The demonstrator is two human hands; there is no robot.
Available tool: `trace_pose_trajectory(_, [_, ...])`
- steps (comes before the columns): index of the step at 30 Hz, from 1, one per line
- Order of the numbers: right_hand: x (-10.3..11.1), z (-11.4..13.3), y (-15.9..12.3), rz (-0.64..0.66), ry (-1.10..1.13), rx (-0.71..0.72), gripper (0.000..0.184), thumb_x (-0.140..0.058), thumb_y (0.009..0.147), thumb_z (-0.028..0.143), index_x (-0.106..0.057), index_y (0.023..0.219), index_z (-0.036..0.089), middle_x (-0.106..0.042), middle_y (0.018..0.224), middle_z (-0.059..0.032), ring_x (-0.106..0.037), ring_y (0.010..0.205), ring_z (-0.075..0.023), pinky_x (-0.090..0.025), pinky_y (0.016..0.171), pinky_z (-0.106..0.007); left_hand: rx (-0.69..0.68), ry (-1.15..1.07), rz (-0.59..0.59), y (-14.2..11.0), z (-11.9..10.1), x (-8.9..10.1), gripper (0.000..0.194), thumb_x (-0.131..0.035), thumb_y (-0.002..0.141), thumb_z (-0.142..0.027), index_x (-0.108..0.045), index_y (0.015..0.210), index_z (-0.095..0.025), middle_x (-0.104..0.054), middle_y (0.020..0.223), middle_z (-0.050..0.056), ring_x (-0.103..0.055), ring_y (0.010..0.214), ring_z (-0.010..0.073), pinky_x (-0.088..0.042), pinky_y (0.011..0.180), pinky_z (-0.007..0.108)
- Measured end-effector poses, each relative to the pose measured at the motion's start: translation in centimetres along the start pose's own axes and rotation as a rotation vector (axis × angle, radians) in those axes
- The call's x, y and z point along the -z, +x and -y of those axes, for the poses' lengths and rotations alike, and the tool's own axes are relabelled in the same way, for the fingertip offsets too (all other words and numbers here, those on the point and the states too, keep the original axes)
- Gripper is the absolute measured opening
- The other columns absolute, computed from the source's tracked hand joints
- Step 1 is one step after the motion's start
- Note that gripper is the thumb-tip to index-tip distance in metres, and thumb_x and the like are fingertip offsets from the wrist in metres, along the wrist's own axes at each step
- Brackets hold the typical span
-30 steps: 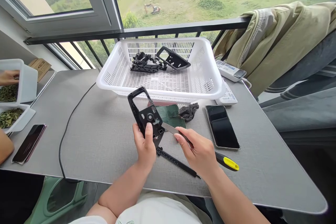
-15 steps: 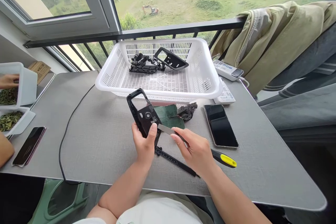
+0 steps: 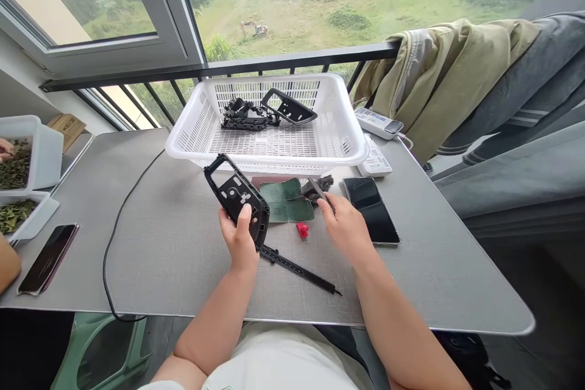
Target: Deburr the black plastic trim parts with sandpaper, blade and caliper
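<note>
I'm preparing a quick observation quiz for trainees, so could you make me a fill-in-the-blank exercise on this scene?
The left hand holds a plastic part coloured ____.
The right hand holds a thin tool that points ____ from the person's white shirt.
The small object on the table between the hands is coloured ____.
Missing words: black; away; red.

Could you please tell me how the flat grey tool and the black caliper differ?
The flat grey tool is gripped in the right hand, while the black caliper lies on the table. The flat grey tool's visible part looks plain, whereas the black caliper carries scale markings. Both are narrow and slant from upper left to lower right in the picture.
</note>
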State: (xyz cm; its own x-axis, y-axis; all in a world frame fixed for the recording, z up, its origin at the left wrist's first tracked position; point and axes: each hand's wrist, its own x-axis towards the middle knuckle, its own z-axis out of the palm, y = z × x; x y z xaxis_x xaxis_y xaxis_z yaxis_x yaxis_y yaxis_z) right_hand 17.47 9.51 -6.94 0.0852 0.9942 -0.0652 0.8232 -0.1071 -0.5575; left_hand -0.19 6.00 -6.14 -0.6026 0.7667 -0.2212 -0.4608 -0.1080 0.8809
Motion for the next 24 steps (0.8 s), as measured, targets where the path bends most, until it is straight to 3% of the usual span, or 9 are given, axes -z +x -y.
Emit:
trace_pose_trajectory(6, [-1.1, -0.3, 1.1, 0.035, -0.06, -0.031, 0.038, -0.04, 0.095, 0.024, -0.056, 0.127, 0.012, -0.061, 0.119, -0.0189, -0.061, 0.108, -0.032, -0.048, 0.088, -0.041, -0.079, -0.052, -0.048, 0.4, -0.6, -0.2, 0.038, -0.073, 0.066, -0.037, -0.054, 0.094, -0.021, -0.061, 0.084, -0.001, -0.06, 0.068, 0.0122, -0.048, 0.06, 0.025])
trace_pose_trajectory(17, [-2.8, 0.6, 2.4, 0.135, -0.105, 0.099, 0.028, -0.049, 0.093, 0.017, -0.061, 0.119, 0.013, -0.064, 0.117, -0.0154, -0.06, 0.111, -0.0249, -0.046, 0.094, -0.036, -0.19, -0.113, -0.054, 2.0, -1.7, -0.1, 0.035, -0.071, 0.068, -0.033, -0.052, 0.095, -0.021, -0.061, 0.088, 0.0, -0.061, 0.074, 0.0132, -0.049, 0.068, 0.029])
trace_pose_trajectory(21, [-3.3, 1.2, 2.4, 0.134, -0.119, 0.145, 0.026, -0.056, 0.094, 0.027, -0.06, 0.118, 0.016, -0.064, 0.117, -0.009, -0.063, 0.104, -0.0209, -0.05, 0.091, -0.042, -0.207, -0.109, -0.051, 2.3, -2.4, 0.6, 0.034, -0.071, 0.068, -0.032, -0.052, 0.095, -0.021, -0.062, 0.09, 0.0, -0.062, 0.077, 0.0141, -0.05, 0.073, 0.03])
trace_pose_trajectory(24, [-3.3, 1.7, 2.1, 0.111, -0.151, 0.152, 0.025, -0.055, 0.095, 0.029, -0.062, 0.115, 0.015, -0.065, 0.115, -0.0092, -0.063, 0.102, -0.0213, -0.051, 0.089, -0.043, -0.218, -0.098, -0.039, 2.5, -2.7, 1.3, 0.036, -0.071, 0.068, -0.031, -0.052, 0.096, -0.021, -0.062, 0.091, 0.001, -0.063, 0.079, 0.0151, -0.05, 0.074, 0.032])
